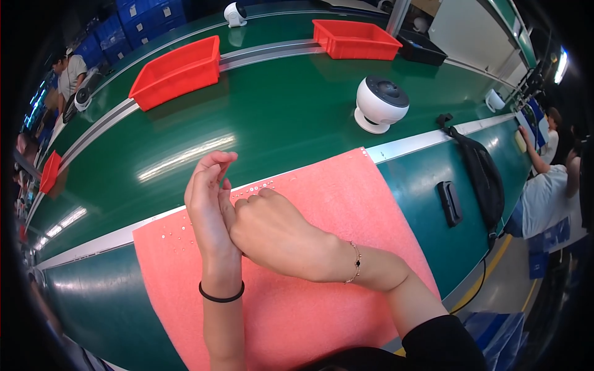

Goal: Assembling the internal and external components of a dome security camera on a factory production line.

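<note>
My left hand [207, 191] is raised above a pink foam sheet [334, 185], its fingers loosely curved upward and apart. Against its palm rests my right hand [272, 232], back upward and fingers curled in. Whatever lies between the two hands is hidden. Small shiny pieces, too tiny to name, lie in a row [263, 187] on the sheet just beyond my right knuckles. More of these small pieces [163, 236] are scattered left of my left wrist.
Beyond the sheet runs a green conveyor belt [278, 93] carrying a white round camera-like device [382, 102]. Red trays [179, 71] [356, 40] stand along its far rail. On the right are a black case [450, 203] and a black bag [479, 173]. Other people work at both sides.
</note>
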Tool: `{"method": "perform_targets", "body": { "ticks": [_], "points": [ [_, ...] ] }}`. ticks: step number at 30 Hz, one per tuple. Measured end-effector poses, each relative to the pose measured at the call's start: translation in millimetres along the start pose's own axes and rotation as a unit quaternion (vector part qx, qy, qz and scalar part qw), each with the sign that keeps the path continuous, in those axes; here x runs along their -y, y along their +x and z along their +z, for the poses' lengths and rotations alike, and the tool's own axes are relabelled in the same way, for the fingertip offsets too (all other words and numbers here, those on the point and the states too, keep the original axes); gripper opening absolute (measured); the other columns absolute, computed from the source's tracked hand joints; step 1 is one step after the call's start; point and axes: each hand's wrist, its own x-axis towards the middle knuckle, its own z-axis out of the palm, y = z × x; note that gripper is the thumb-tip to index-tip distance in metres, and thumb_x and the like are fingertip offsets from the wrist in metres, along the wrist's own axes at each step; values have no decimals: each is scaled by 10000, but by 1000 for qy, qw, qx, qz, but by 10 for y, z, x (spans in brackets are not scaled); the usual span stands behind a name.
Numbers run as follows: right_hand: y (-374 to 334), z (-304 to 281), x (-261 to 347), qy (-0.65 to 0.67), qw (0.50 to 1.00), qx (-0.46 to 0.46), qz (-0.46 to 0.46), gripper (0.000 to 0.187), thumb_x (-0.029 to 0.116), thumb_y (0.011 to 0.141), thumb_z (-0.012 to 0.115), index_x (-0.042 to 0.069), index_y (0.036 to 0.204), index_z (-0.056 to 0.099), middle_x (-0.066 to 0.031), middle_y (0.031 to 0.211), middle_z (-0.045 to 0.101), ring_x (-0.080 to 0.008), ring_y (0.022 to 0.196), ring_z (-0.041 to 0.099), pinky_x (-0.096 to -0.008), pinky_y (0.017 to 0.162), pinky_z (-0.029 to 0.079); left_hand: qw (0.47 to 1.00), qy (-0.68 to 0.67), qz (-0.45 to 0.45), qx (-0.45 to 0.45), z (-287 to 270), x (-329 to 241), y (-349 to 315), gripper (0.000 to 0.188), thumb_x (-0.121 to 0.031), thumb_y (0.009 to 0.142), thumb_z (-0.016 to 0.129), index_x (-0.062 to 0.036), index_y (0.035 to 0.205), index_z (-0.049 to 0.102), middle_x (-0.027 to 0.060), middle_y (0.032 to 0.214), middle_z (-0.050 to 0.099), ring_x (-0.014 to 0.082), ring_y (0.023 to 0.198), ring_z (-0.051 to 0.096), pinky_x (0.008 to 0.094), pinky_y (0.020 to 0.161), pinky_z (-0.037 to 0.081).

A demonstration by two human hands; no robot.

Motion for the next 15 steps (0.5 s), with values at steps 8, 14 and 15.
{"method": "perform_targets", "body": {
  "ticks": [8,14,15],
  "points": [
    [-10,22,-2,4,1000,-14,6,134,60,637,597,-6,744,550,-107,606,574,-235,565,585,-341,590,469,1000,-1,0,-2,15,2,-6,207,-190,839,426,-44,878,567,39,935,571,113,944,477,245,790,307],
    [-15,-24,-24,9,1000,2,-5,139,54,636,591,-13,744,537,-111,596,570,-240,579,594,-360,597,477,1000,-5,-4,-1,23,-6,1,195,-177,839,428,-45,872,568,38,928,569,109,927,473,244,776,313],
    [-12,-27,-34,13,1000,13,-3,161,52,654,585,-31,786,547,-118,615,576,-250,595,598,-364,598,479,1000,-5,-3,-1,16,-2,4,195,-177,839,428,-45,872,568,38,928,569,109,927,473,244,776,313]
  ]
}}
